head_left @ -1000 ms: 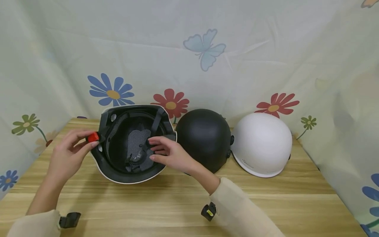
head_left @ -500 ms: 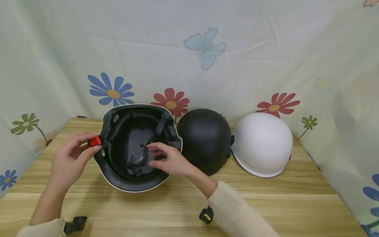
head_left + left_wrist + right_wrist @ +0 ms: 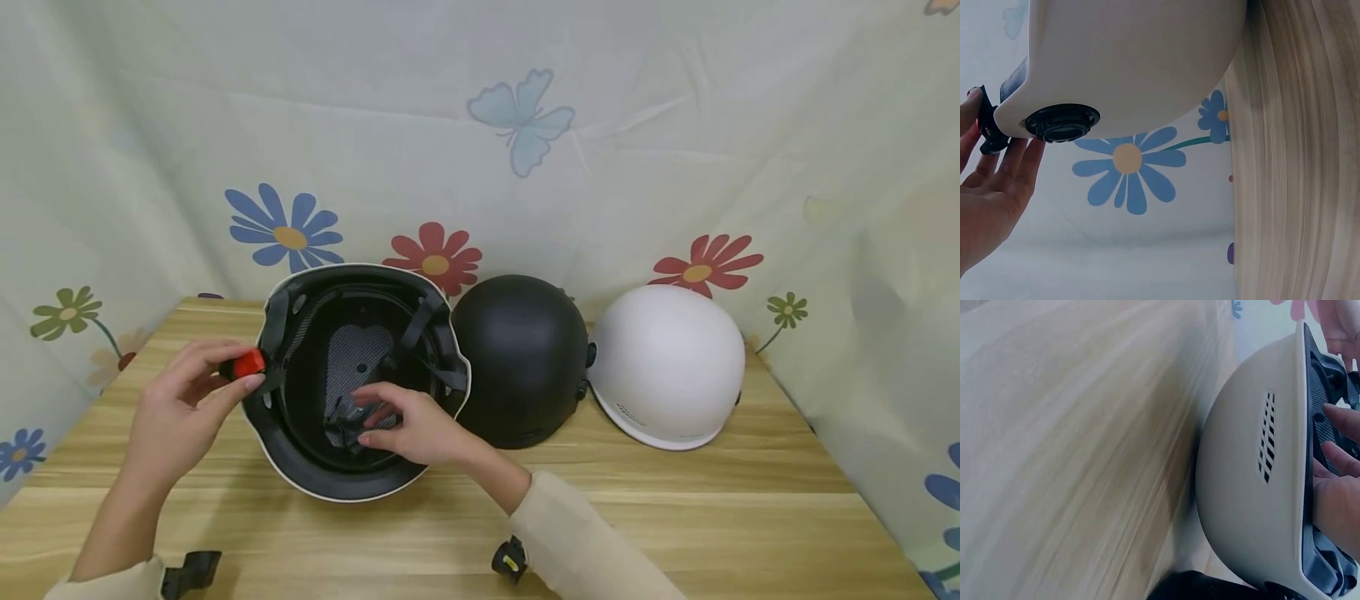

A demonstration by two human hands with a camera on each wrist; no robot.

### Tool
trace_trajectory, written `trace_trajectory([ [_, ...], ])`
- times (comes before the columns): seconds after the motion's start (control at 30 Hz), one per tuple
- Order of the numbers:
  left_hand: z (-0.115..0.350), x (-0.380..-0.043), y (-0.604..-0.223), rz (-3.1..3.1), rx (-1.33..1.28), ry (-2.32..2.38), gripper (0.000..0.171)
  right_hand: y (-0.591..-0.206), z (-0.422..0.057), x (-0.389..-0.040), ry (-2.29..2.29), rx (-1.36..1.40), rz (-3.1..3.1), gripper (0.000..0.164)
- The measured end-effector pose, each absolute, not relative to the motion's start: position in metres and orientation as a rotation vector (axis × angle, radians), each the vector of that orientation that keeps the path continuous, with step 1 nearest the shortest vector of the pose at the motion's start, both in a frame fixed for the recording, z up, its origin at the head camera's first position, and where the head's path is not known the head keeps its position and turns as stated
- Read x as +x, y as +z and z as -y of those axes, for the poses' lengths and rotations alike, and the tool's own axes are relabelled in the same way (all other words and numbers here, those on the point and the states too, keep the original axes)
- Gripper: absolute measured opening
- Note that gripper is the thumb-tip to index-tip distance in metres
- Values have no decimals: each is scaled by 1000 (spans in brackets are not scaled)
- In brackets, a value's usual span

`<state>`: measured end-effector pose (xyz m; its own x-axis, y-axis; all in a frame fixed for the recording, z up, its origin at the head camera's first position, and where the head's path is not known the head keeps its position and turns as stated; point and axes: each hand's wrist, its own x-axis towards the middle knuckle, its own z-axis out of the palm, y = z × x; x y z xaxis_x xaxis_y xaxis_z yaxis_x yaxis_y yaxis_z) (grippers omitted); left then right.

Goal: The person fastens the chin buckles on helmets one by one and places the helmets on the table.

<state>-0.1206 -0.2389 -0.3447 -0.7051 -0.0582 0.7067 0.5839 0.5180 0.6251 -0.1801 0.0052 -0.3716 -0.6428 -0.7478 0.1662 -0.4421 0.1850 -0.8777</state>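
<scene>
An upturned white helmet (image 3: 315,473) lies on the table with its black padded inside facing up. At its left rim, my left hand (image 3: 174,410) pinches a red-and-black strap buckle (image 3: 249,363) between thumb and fingers. The left wrist view has this hand (image 3: 997,187) by the rim, beside a round black fitting (image 3: 1063,122) on the shell. My right hand (image 3: 411,425) reaches over the helmet's opening, thumb and fingers parted and loosely bent above the dark liner. A black strap (image 3: 417,323) runs down inside the right wall, its lower part dark against the lining.
Close to the right of the upturned helmet sits a black helmet (image 3: 521,358), dome up. Beyond it stands another white helmet (image 3: 667,358), also dome up. A flower-printed cloth (image 3: 360,133) rises behind the wooden table (image 3: 675,508).
The upturned helmet has shifted slightly right and toward me. My left hand has moved a little right with the buckle. My right hand has gone left and lower over the liner.
</scene>
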Motion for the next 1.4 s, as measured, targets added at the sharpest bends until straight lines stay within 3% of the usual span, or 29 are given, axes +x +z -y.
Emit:
trace_trajectory([
  [0.83,241,-122,-346,2104,-425,-1194,39,-381,21,-187,-1181,-1196,-2409,42],
  [1.4,242,-121,-346,2156,-368,-1191,35,-383,22,-188,-1155,-1249,-2477,24],
])
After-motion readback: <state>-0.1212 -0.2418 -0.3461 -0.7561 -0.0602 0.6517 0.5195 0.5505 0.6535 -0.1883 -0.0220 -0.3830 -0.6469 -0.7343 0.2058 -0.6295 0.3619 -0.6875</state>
